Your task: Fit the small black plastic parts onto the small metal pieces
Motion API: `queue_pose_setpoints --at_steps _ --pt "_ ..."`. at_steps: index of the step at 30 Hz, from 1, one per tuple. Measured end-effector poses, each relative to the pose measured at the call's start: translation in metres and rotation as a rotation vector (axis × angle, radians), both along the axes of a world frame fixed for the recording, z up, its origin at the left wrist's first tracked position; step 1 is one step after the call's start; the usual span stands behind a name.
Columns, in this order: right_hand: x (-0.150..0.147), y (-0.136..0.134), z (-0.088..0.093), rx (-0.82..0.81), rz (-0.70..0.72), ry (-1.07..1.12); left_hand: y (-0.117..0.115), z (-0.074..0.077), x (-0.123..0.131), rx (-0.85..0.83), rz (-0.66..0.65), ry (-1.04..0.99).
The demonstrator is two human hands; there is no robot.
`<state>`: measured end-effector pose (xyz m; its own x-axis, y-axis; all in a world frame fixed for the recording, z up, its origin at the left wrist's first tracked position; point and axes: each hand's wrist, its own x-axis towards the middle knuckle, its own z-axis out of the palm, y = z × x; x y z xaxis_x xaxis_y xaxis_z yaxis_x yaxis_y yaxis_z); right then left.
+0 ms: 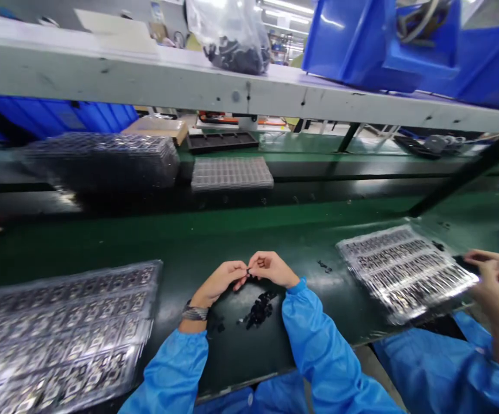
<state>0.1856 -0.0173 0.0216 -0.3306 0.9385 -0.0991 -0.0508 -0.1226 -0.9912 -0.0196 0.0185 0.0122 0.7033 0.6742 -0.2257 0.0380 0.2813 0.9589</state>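
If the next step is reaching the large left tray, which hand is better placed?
Probably the left hand: it is nearer the tray, while the right hand is farther across. Both pinch a small dark piece.

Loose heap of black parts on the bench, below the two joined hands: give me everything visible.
The heap of black parts is a low, irregular scatter of small dark pieces, overlapping in the middle and thinning at the edges. They look matt to slightly shiny; blur hides individual shapes, and plastic or metal can't be told. It lies directly on the dark green bench, nearer the body than the left hand and right hand. Neither hand touches it.
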Motion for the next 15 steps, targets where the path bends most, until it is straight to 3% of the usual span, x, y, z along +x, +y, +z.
queue_pose_setpoints --at_steps 8,15 --pt "-0.0004 -0.0049 0.0095 -0.041 0.068 -0.056 0.0002 -0.0046 -0.0012 -0.016 -0.043 -0.013" --pt "0.0013 -0.0028 0.0015 -0.048 0.057 -0.058 0.0007 -0.0025 -0.0049 0.069 -0.049 0.059"
